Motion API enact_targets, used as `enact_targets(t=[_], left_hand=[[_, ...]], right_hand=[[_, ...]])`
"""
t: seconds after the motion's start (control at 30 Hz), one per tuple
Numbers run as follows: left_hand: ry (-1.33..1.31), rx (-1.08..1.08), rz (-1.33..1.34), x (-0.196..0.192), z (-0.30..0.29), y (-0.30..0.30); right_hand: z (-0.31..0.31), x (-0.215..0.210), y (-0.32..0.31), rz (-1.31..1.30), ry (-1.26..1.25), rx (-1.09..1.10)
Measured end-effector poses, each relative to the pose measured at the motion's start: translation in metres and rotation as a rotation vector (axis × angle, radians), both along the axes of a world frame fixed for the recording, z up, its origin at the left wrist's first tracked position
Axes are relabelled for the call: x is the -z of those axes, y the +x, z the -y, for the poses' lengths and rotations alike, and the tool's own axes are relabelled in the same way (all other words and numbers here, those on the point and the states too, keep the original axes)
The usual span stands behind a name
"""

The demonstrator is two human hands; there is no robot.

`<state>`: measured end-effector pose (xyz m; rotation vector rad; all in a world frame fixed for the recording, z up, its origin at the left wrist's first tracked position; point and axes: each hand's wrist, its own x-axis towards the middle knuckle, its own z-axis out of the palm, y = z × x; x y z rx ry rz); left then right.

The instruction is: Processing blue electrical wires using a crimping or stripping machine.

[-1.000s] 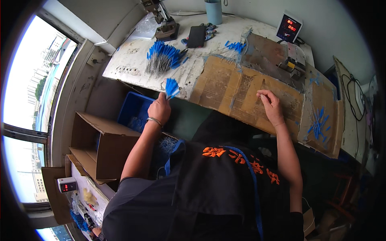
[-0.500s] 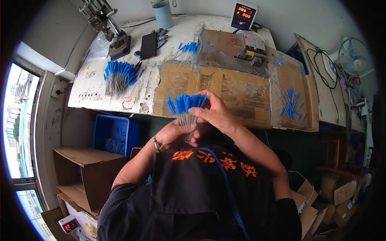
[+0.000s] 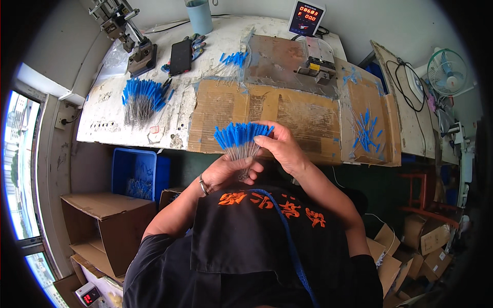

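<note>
A fanned bundle of small wire brushes [image 3: 237, 135] with blue bristle heads and thin metal stems is held in front of my chest, heads upward. My left hand [image 3: 230, 170] is closed round the lower stems, its thumb lying across them. With thumb and fingers, my right hand [image 3: 281, 146] grips the heads at the right edge of the fan; some fingertips are hidden behind it. A thick upright bunch of similar brushes [image 3: 144, 100] stands at the left of the table. Loose brushes lie at the back middle [image 3: 235, 59] and on the cardboard at right [image 3: 366, 131].
Cardboard [image 3: 298, 115] covers the table's near edge. Behind it sit a small metal device [image 3: 318, 64] and a counter with a red display [image 3: 306, 19]. A phone [image 3: 180, 56], a press [image 3: 138, 56] and a blue bin [image 3: 136, 159] are on the left; a fan [image 3: 447, 72] stands far right.
The held brushes are spread into a wider fan. My right hand has moved slightly right along the heads, while my left hand keeps its grip on the stems. The whole view has shifted slightly.
</note>
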<state>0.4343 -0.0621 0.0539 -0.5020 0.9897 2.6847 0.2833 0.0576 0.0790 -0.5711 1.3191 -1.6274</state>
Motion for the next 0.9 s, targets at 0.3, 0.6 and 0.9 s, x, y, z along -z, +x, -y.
enact_targets(t=[0.3, 0.6, 0.9], left_hand=[[0.01, -0.023, -0.01, 0.0, 0.004, 0.002], [-0.06, -0.093, -0.023, -0.005, -0.002, -0.004], [-1.456, -0.874, 0.402, -0.035, 0.204, 0.082]], right_hand=[[0.0, -0.005, -0.004, 0.01, 0.031, -0.119], [-0.011, 0.01, -0.017, 0.006, -0.031, -0.152], [-0.015, 0.042, -0.051, -0.946, 0.163, 0.214]])
